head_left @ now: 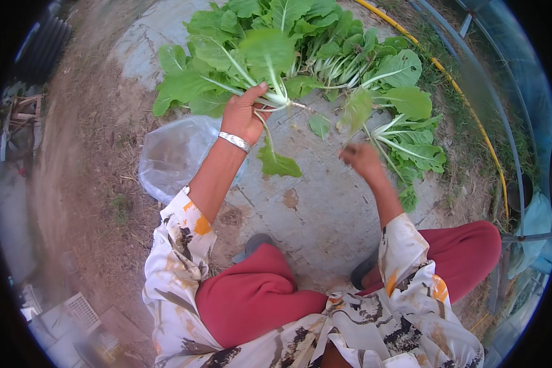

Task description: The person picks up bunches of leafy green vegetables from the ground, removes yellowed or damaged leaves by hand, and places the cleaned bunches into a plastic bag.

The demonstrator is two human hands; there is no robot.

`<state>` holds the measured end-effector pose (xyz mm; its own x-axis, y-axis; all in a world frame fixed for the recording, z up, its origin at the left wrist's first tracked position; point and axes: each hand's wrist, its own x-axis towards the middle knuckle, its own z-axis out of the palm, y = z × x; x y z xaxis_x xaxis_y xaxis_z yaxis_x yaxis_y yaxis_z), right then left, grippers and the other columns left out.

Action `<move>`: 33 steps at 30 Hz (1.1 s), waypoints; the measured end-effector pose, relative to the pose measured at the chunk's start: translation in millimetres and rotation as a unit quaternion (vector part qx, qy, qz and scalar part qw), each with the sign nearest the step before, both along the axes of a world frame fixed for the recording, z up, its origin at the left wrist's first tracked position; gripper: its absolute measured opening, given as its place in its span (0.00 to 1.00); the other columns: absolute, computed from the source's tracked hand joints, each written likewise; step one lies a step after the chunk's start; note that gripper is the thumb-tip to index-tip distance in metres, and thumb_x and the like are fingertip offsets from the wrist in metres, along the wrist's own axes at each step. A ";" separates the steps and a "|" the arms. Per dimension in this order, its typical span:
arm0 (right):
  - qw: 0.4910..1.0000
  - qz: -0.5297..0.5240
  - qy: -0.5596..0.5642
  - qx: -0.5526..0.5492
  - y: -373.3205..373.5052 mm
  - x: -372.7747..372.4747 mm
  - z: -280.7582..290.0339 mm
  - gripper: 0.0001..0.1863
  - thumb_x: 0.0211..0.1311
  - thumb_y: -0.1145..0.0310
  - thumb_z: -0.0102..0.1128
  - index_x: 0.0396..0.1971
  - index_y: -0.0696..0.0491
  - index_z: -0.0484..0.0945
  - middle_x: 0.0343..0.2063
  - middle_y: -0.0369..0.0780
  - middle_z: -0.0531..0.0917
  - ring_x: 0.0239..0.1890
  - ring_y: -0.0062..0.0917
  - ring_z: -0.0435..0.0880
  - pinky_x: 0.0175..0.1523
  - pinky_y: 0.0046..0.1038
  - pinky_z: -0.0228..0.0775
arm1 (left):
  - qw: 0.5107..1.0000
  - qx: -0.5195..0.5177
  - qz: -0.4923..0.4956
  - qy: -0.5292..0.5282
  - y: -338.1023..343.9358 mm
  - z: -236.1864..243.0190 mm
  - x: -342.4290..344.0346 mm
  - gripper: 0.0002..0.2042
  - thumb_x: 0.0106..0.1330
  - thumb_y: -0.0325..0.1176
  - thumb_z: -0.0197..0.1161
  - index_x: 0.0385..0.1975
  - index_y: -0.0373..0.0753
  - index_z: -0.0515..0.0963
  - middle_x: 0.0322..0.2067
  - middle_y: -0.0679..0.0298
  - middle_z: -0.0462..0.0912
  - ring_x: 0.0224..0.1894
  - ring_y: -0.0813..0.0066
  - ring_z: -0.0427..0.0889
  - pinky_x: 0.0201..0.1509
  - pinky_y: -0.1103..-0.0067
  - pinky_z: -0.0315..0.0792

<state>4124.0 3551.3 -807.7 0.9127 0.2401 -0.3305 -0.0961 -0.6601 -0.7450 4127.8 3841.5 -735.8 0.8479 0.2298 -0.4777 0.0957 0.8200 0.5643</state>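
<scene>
My left hand (245, 113) grips a leafy green vegetable (267, 58) by its white stem base, with a short root pointing right and one leaf hanging below my wrist. My right hand (362, 159) is lower right of it, fingers smeared by motion, just below a blurred green leaf (357, 110); whether it holds that leaf I cannot tell. Behind both hands lies a heap of similar greens (334, 52), with more plants (414, 144) along the right side of the grey slab (294, 208). A loose small leaf (319, 126) lies between my hands.
A clear plastic bag (168, 153) lies left of my left forearm. A yellow hose (469, 107) runs along grass at the right, beside pipes and blue plastic sheeting (536, 92). Dry dirt (86, 202) spreads leftward, with wooden scraps (24, 113) at the far edge.
</scene>
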 end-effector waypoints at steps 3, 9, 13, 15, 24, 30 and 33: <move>0.959 0.012 -0.283 0.005 33.4 -12.8 2.0 0.31 0.44 0.48 0.71 0.39 0.60 0.80 0.33 0.46 0.83 0.38 0.39 0.80 0.49 0.34 0.70 | 0.999 -0.037 -0.017 -0.008 -6.8 0.9 1.6 0.13 0.61 0.27 0.62 0.43 0.32 0.70 0.43 0.53 0.76 0.47 0.60 0.77 0.54 0.61 0.74; 0.957 -0.055 -0.171 0.226 112.9 -12.0 106.1 0.24 0.46 0.55 0.71 0.35 0.60 0.80 0.31 0.46 0.82 0.36 0.31 0.81 0.45 0.30 0.70 | 0.998 0.012 -0.043 -0.038 -18.4 1.2 -14.9 0.16 0.62 0.29 0.60 0.48 0.33 0.70 0.45 0.57 0.77 0.49 0.63 0.76 0.53 0.65 0.72; 0.972 -0.071 -0.140 0.176 105.3 -7.5 95.8 0.17 0.48 0.62 0.68 0.31 0.61 0.80 0.26 0.46 0.81 0.30 0.31 0.80 0.38 0.30 0.70 | 0.991 0.002 -0.075 -0.107 -18.3 -7.3 -13.9 0.15 0.60 0.23 0.59 0.48 0.37 0.71 0.44 0.60 0.78 0.46 0.66 0.78 0.52 0.66 0.72; 0.955 -0.064 -0.207 0.202 104.0 -10.2 99.4 0.14 0.47 0.65 0.66 0.29 0.61 0.80 0.24 0.47 0.80 0.26 0.34 0.79 0.34 0.31 0.70 | 0.991 0.021 -0.068 -0.110 -20.4 -10.7 -16.0 0.17 0.60 0.23 0.59 0.50 0.35 0.71 0.47 0.55 0.78 0.48 0.63 0.77 0.56 0.64 0.72; 0.981 0.094 -0.166 -0.015 82.7 -4.6 128.7 0.14 0.45 0.63 0.61 0.25 0.61 0.79 0.22 0.52 0.79 0.27 0.47 0.79 0.33 0.39 0.71 | 0.971 -0.047 -0.143 -0.184 -12.3 -13.4 -23.6 0.19 0.60 0.22 0.61 0.51 0.38 0.70 0.46 0.59 0.78 0.48 0.64 0.78 0.52 0.64 0.74; 0.970 0.192 -0.070 -0.130 56.7 3.5 124.0 0.15 0.43 0.61 0.62 0.26 0.59 0.81 0.24 0.54 0.80 0.30 0.46 0.80 0.36 0.39 0.72 | 0.965 -0.065 -0.133 -0.215 8.1 -15.3 -19.9 0.20 0.60 0.24 0.61 0.53 0.37 0.68 0.46 0.58 0.77 0.50 0.63 0.77 0.55 0.64 0.73; 0.916 0.352 0.039 -0.186 37.5 16.3 108.4 0.22 0.45 0.57 0.65 0.30 0.63 0.80 0.23 0.52 0.80 0.24 0.38 0.80 0.33 0.35 0.70 | 0.960 -0.073 -0.170 -0.212 30.5 -10.6 -21.1 0.22 0.59 0.24 0.61 0.54 0.39 0.69 0.50 0.56 0.75 0.55 0.59 0.73 0.57 0.56 0.71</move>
